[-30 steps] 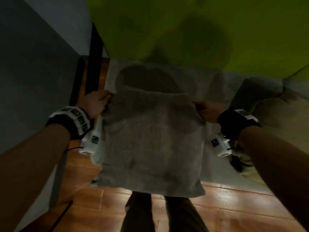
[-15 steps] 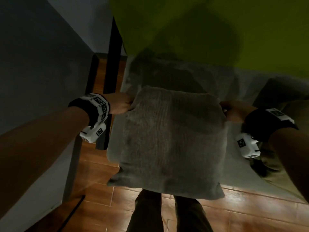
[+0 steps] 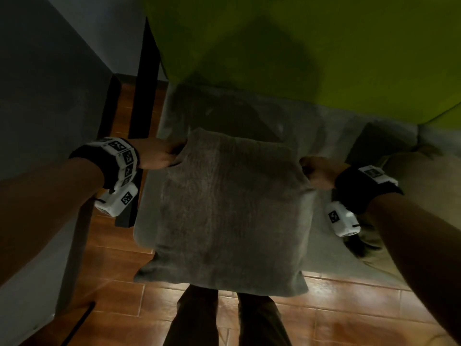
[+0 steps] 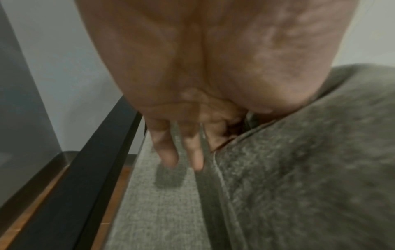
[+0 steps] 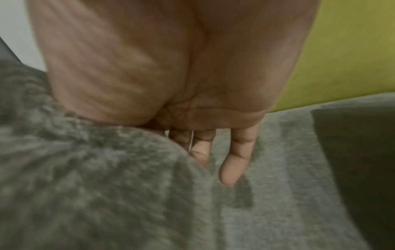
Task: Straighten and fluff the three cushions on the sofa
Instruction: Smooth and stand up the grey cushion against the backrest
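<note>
The square grey fuzzy-fabric cushion (image 3: 229, 211) hangs in the air over the front edge of the grey woven sofa seat (image 3: 324, 136), its lower edge out past the seat above the brown tiled floor (image 3: 119, 290). The left hand (image 3: 159, 156) grasps the cushion's upper corner at 10 o'clock and the right hand (image 3: 321, 172) grasps the upper corner at 2 o'clock; in each wrist view the inner fingers pinch the fabric while the outer fingers (image 4: 169, 155) extend loosely. To fluff well, keep both corner grips level so that the filling settles evenly, shake in short vertical strokes, then press the two sides toward each other to restore loft. Set the cushion upright against the lime-green sofa backrest (image 3: 324, 58) at 12 o'clock, square to the seat edge. A second, tan cushion (image 3: 414, 186) lies at 3 o'clock; judged from its slumped position, it awaits the same treatment.
</note>
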`<state>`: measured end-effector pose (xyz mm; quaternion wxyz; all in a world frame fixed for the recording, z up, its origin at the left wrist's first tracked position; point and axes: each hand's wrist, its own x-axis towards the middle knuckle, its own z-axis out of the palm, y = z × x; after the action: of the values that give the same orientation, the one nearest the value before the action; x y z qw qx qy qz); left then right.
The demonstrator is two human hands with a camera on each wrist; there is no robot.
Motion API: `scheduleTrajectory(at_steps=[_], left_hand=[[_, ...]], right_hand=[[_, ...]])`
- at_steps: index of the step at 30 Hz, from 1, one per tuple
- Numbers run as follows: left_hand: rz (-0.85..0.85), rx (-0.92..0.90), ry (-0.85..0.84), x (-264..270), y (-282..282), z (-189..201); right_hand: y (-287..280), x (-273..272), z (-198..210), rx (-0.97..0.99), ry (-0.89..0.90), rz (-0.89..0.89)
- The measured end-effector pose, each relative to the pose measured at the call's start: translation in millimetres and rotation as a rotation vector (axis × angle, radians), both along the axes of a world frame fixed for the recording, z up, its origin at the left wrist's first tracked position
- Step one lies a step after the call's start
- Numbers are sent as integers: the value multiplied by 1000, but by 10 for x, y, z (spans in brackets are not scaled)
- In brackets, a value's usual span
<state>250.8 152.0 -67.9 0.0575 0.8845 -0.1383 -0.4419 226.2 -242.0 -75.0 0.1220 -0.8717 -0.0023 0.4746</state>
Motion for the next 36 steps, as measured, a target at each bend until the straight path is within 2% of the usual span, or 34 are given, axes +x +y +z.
scheduleTrajectory(at_steps=[3, 5, 7, 8, 10, 13, 17, 18, 21, 23, 25, 27, 31, 33, 34, 36], left_hand=[[41, 5, -57, -49, -15, 28], [43, -6, -33, -59, 21, 89], [79, -45, -55, -31, 85, 144], [154, -78, -66, -30, 128, 203], [320, -168, -197, -2, 246, 201], [494, -265, -418, 35, 347, 136], [648, -387, -343, 39, 357, 130], [675, -410, -351, 44, 342, 152], [728, -419, -414, 89, 310, 191], [726, -383, -442, 99, 306, 213], [731, -362, -445, 92, 327, 205], [648, -401, -431, 63, 307, 254], [770, -536, -221, 68, 213, 226], [781, -415, -57, -8, 175, 333], [768, -390, -33, -35, 211, 329], [735, -457, -145, -37, 183, 386]], right_hand=[[28, -35, 43, 34, -13, 60], [32, -25, 95, 66, -92, 6], [-113, -4, 110, 93, -247, -202], [-211, 2, 107, 105, -325, -359], [-388, -47, 90, 144, -424, -626], [-465, -128, 4, 179, -452, -734], [-382, -50, -7, 459, -385, -1043], [-387, -9, 2, 479, -350, -1066], [-443, 98, 35, 403, -426, -943], [-507, 131, 32, 427, -462, -998], [-556, 140, 12, 522, -413, -1105], [-601, 118, 25, 530, -332, -1104], [-769, 156, 53, 326, -426, -713], [-781, 192, 94, 290, -524, -647], [-764, 204, 111, 259, -581, -592], [-708, 201, 129, 176, -663, -440]])
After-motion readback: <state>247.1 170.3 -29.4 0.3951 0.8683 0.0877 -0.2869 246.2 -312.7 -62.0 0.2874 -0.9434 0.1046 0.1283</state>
